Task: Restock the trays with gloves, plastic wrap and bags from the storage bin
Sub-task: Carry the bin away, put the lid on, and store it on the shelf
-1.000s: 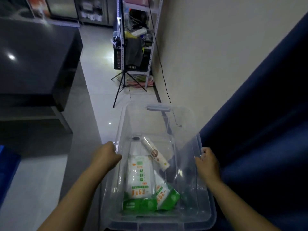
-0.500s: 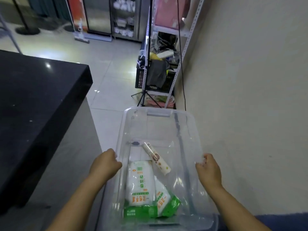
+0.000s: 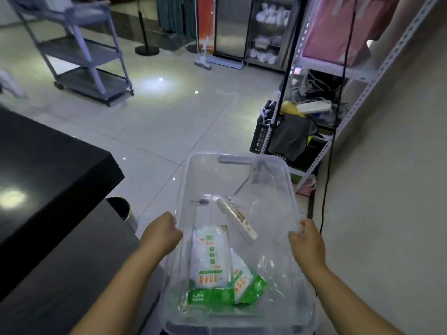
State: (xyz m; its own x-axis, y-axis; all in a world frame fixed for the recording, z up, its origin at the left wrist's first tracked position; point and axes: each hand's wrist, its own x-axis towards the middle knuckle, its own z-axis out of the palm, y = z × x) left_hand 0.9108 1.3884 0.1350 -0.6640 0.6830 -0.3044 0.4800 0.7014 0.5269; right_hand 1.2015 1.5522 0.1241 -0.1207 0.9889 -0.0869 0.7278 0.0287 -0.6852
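The bin (image 3: 289, 180), clear and lidless, hangs between the two hands, apparently carried above the floor (image 3: 169, 117), and the stock lies inside it. A roll (image 3: 237, 221), probably the plastic wrap, lies aslant near the bin's middle. At the bin's near end a white pack (image 3: 209, 257) leans beside a second pack (image 3: 244, 284), with a green pack (image 3: 210, 296) laid across below them. The left hand (image 3: 160, 234) grips the bin's left rim, its fingers (image 3: 173, 220) curled over the edge, and the right hand (image 3: 306, 240) grips the right rim the same way. By my reading the restocking proper has not begun. Every item is in the bin, the hands hold only the bin, and no tray that I can name as the target shows. Carrying over, unpacking and setting down are all left to do. Left of the bin stands a black table (image 3: 48, 170) with a metal can (image 3: 121, 209) under its edge. Far beyond the bin on the left is a tiered cart (image 3: 79, 52), and past the bin's far end a metal shelf (image 3: 338, 81). The print on the packs is too small to tell gloves from bags. A small dark thing near the bin's far left corner cannot be identified. The bin's near end is cut off by the frame. The fingertips are hidden behind the rims, and I cannot tell whether the cart's tiers are the trays meant.
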